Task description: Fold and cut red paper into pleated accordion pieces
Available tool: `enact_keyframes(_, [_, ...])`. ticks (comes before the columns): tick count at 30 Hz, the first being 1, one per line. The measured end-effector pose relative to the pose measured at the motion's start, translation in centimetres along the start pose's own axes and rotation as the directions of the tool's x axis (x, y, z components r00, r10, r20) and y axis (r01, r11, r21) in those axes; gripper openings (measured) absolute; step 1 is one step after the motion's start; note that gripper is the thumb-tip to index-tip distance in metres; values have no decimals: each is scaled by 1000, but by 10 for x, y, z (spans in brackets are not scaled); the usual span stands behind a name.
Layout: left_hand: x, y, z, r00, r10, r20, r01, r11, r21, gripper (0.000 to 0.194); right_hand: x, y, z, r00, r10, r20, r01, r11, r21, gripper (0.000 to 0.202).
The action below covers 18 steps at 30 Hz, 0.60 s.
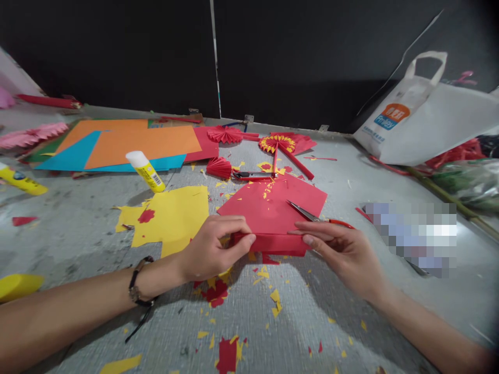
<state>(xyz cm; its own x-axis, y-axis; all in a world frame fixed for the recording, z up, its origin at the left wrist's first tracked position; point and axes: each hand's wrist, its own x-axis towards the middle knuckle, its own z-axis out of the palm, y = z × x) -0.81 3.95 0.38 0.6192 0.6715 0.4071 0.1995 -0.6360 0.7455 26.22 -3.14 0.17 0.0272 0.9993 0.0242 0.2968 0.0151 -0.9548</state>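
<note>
A folded strip of red paper [276, 243] lies between my two hands, over the front of a larger red sheet [268, 208]. My left hand [220, 246] pinches its left end between thumb and fingers. At the right end, my right hand [339, 252] holds the strip with the thumb in front and the fingers behind. Scissors [306, 212] with orange-red handles rest on the red sheet, partly under my right fingers. Yellow paper [175, 213] with cut edges lies left of the red sheet, a small red flower-shaped piece [146, 216] on it.
A glue stick [146, 172] stands beyond the yellow paper, near orange sheets [148, 145]. A cutter [255, 175] and red paper fans [226, 135] lie farther back. On the right are a white bag [421, 119] and a blurred flat object [413, 239]. Paper scraps litter the table [156, 332].
</note>
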Motion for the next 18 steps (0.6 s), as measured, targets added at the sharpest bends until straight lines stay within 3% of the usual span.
enact_keyframes(11, [1,-2,0,998,-28,53,28,1000,0,29,-1,0,-2,988,-151,-18,147,978,-148,21])
enact_keyframes(13, [0,-3,1,996,-29,80,27,999,23,29,-3,-2,-2,957,-288,-46,263,920,-291,20])
enact_keyframes(16, [-4,-4,3,997,48,58,-54,994,96,28,-8,-6,0,847,-517,-122,389,761,-519,20])
enact_keyframes(18, [-7,-4,5,989,145,33,-148,978,147,26,-14,-7,3,845,-527,-92,412,751,-516,22])
